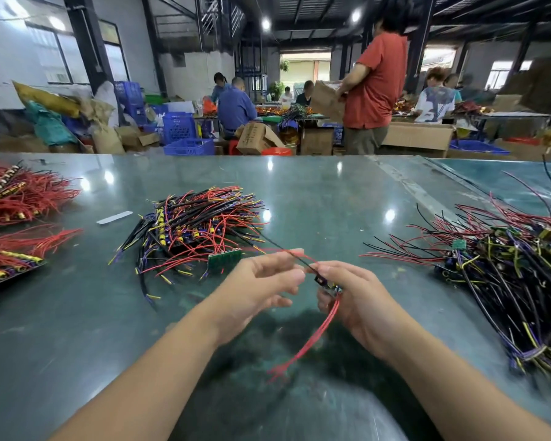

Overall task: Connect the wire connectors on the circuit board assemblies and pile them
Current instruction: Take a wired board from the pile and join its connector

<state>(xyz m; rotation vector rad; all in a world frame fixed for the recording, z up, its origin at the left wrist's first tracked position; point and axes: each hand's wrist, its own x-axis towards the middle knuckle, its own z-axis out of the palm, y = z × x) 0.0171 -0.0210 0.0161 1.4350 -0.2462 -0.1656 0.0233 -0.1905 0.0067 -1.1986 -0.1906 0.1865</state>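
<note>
A green-topped work table [331,198] fills the lower view, seen from above the worker's own two bare forearms. At the far left edge lie bundles of red wires [19,198] on dark trays. Further in, left of centre, sits a finished pile [198,224] of circuit board assemblies, a tangle of red, black, yellow and purple leads with one green board [225,259] showing at its near edge. Just right of that board, the left hand [261,284] hovers above the table, fingers loosely spread and blurred; whether its fingertips pinch the thin black lead [283,251] cannot be told. Touching distance to its right, the right hand [357,297] grips a small circuit board assembly [326,283], fingers curled round it. Its long axis runs diagonally: the black lead stretches up and left past the left hand toward the pile, while red leads [306,342] hang down toward the worker. The left hand is nearer the loose lead end. Open table lies between the hands and the pile. At the right edge sprawls an unsorted heap [506,275] of assemblies.
</note>
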